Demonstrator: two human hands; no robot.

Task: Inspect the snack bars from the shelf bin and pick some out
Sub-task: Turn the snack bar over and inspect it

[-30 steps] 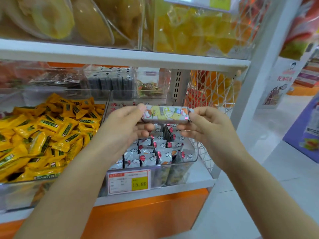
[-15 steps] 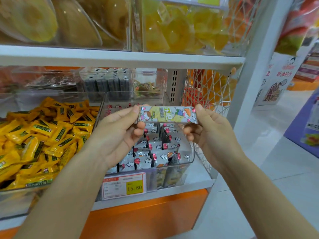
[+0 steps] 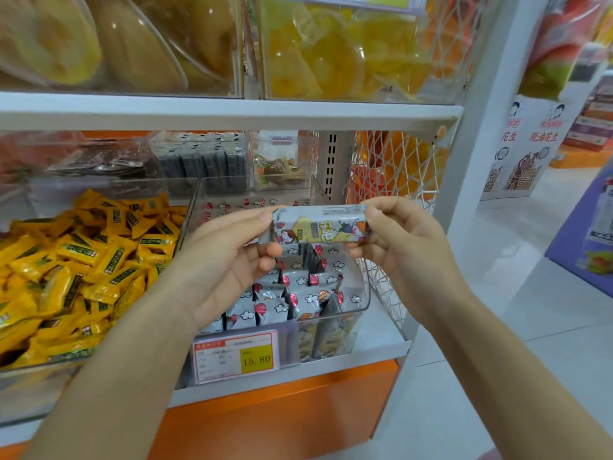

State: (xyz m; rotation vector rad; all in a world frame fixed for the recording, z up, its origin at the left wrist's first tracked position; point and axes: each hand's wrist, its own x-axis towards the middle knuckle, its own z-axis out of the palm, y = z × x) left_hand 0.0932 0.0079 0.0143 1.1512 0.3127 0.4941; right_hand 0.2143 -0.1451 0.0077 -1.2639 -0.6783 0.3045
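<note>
Above the clear shelf bin [image 3: 365, 303] at the right end of the shelf [image 3: 381, 346], I've got one snack bar [image 3: 320, 229] up in the air, clear of the pile beneath it. The left grip [image 3: 225, 260] is clamped on the bar's left end, pinched from above and below. The right grip [image 3: 404, 250] is clamped on the right end the same way.

Holding it by the tips like this leaves the whole printed face uncovered. The bar sits level and turned toward the camera, so I read this as the inspecting step. Nothing looks set aside yet.

The rest of the same grey wrappers stand packed in the bin directly below, so a drop would simply fall among them. The price tag [image 3: 237, 355] on the bin's front reads 15.80. The yellow packets [image 3: 83, 260] fill the neighbouring bin to the left, well away from my hands.

Next I'd expect to rotate the wrapper for its other side or keep it. A light wrapper held only at the ends could slip during a turn.
</note>
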